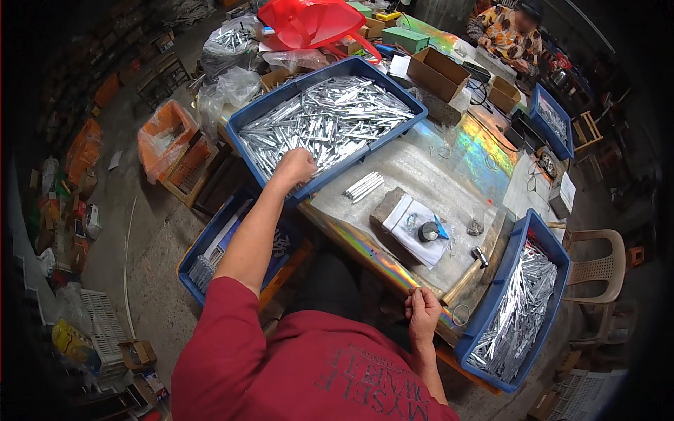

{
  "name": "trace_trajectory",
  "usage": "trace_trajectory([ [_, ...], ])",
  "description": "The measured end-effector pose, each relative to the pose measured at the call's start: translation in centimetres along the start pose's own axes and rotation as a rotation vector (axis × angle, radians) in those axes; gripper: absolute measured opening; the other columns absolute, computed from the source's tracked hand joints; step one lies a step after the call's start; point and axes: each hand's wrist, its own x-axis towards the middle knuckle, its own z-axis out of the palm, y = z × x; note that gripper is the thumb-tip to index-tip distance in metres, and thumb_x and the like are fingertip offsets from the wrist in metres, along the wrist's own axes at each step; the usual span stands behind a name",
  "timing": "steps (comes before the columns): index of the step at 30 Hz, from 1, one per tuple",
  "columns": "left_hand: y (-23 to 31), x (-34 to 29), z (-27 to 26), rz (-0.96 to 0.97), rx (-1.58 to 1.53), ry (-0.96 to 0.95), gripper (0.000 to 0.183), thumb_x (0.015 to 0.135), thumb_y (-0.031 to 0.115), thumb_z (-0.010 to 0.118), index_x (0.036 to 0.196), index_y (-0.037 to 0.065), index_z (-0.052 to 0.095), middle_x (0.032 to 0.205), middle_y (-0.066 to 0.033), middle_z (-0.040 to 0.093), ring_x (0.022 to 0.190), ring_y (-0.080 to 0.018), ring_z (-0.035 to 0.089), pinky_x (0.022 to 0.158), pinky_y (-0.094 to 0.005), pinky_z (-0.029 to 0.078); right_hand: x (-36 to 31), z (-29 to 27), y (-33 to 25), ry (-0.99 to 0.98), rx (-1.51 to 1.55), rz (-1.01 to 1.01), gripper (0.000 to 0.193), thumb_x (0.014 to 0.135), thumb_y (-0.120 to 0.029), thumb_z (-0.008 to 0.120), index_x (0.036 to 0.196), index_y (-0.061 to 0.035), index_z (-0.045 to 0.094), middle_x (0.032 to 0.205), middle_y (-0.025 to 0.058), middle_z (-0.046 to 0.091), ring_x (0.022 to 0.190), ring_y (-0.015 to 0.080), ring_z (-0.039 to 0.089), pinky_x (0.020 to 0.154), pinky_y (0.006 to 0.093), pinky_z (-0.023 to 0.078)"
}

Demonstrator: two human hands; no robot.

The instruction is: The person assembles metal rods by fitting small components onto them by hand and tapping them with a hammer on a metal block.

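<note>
My left hand [296,168] reaches over the near edge of a blue plastic bin [330,170] heaped with thin silvery metal strips [330,116]. Its fingers curl down among the strips, and what they grip is hidden. At the front edge of the table, my right hand [423,312] is closed, its fingers curled together with nothing showing in them. Between the hands, a small row of metal strips [364,186] lies on the sheet-covered table. Beside it, a block with white paper [414,235] carries a round dark object [428,231]. A hammer [480,257] lies near my right hand.
A second blue bin [502,281] of metal strips stands at the right, with a plastic chair [597,263] beyond. Cardboard boxes [437,74] and a red bag [309,24] sit at the back. A co-worker [509,35] sits far right. An orange crate [168,140] stands left.
</note>
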Motion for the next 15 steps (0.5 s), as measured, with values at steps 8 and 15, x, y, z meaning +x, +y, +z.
trace_trajectory([
  [8, 0.1, 1.4, 1.0, -0.138, -0.003, -0.023, 0.022, 0.062, 0.019, 0.056, 0.064, -0.003, 0.059, 0.06, -0.0217, 0.055, 0.059, -0.027, 0.058, 0.059, -0.0354, 0.045, -0.1, 0.3, 0.2, -0.016, 0.008, 0.006, 0.015, 0.082, -0.016, 0.046, 0.078, -0.0019, 0.05, 0.057, 0.001, 0.047, 0.041, 0.004, 0.037, 0.038, 0.016, 0.028],
  [15, -0.8, 0.3, 0.6, -0.004, 0.066, 0.092, 0.017, 0.062, 0.014, 0.053, 0.064, -0.002, 0.059, 0.062, -0.0211, 0.055, 0.061, -0.0289, 0.058, 0.061, -0.0353, 0.045, 0.0, 0.1, 0.3, -0.012, -0.006, 0.011, 0.015, 0.082, -0.016, 0.046, 0.078, -0.0019, 0.051, 0.058, 0.0012, 0.048, 0.041, 0.0041, 0.037, 0.038, 0.0159, 0.028],
])
